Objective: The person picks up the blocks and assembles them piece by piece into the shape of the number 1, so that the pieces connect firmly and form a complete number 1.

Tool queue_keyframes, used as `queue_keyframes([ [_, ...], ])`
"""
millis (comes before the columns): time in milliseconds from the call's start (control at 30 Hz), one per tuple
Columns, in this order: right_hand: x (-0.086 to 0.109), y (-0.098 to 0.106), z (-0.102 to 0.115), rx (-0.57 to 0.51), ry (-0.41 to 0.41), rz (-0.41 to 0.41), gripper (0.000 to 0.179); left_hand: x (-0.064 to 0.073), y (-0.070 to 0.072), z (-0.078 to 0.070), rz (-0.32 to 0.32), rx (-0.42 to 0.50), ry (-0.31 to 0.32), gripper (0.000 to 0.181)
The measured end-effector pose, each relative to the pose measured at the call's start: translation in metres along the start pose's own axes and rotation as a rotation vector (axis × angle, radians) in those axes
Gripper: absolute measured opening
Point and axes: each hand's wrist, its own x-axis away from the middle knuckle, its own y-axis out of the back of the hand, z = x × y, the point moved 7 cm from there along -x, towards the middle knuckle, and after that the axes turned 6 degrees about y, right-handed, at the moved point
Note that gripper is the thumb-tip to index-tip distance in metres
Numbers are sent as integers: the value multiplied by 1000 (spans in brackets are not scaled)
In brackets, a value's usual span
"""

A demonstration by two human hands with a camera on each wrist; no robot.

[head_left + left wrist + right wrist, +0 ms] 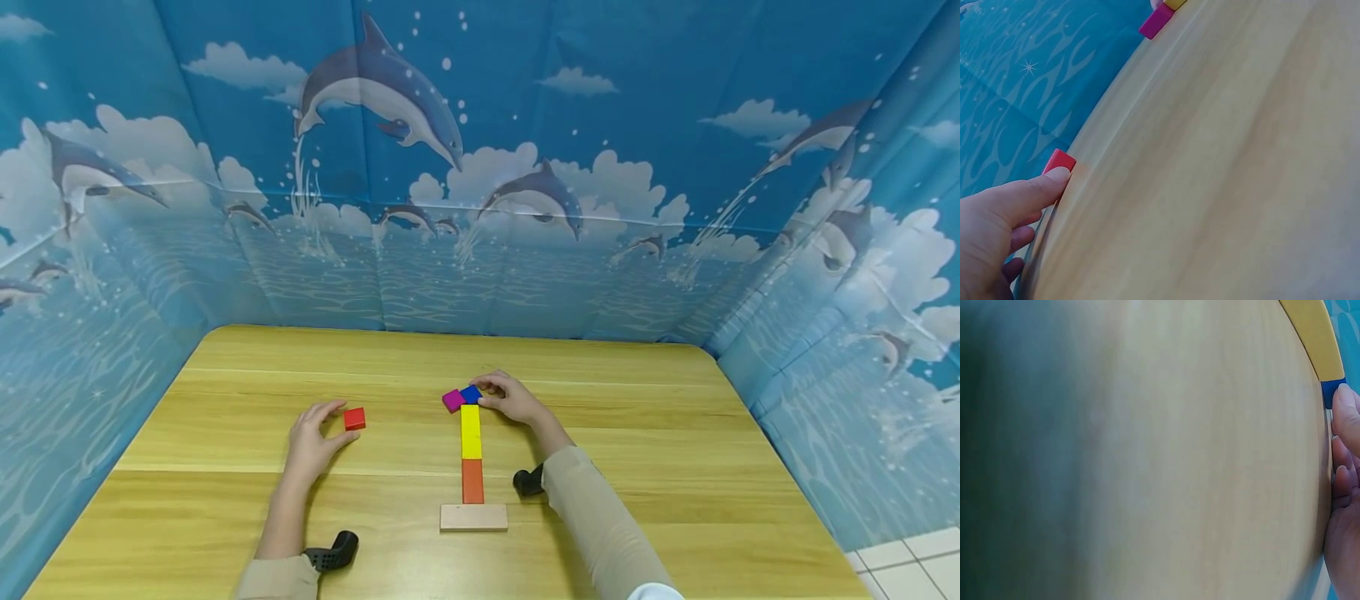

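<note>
My left hand (309, 446) pinches a small red block (355, 418) between thumb and fingers on the left of the table. In the left wrist view the thumb lies against that red block (1060, 160). My right hand (513, 400) pinches a blue block (471, 394) at the far end of a line of blocks. A magenta block (453, 401) touches the blue one on its left. Toward me from the blue block come a yellow block (470, 432), an orange-red block (472, 482) and a plain wooden block (473, 517) set crosswise.
All the blocks lie on a wood-grain table (397, 533). Blue dolphin-print curtains (480, 275) hang around its back and sides. Black wrist mounts (333, 552) project from both forearms. White floor tiles (900, 558) show at the lower right.
</note>
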Motion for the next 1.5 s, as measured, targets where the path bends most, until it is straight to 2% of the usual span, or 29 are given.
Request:
queue_keyframes([
  [200,1,0,0,5,7,-1,31,1,0,0,-9,-22,12,51],
  [500,2,-1,0,1,14,-10,31,1,-2,1,17,-61,31,44],
  [1033,3,-2,-2,3,30,-10,31,1,-4,6,-4,-59,34,41],
  [1233,3,-2,-2,4,36,-10,31,1,-3,6,-31,-30,38,41],
  [1400,2,-2,-3,10,31,-14,31,2,-1,6,-68,56,50,41],
  [1500,3,-2,-3,11,31,-18,30,2,-1,6,-66,100,67,42],
])
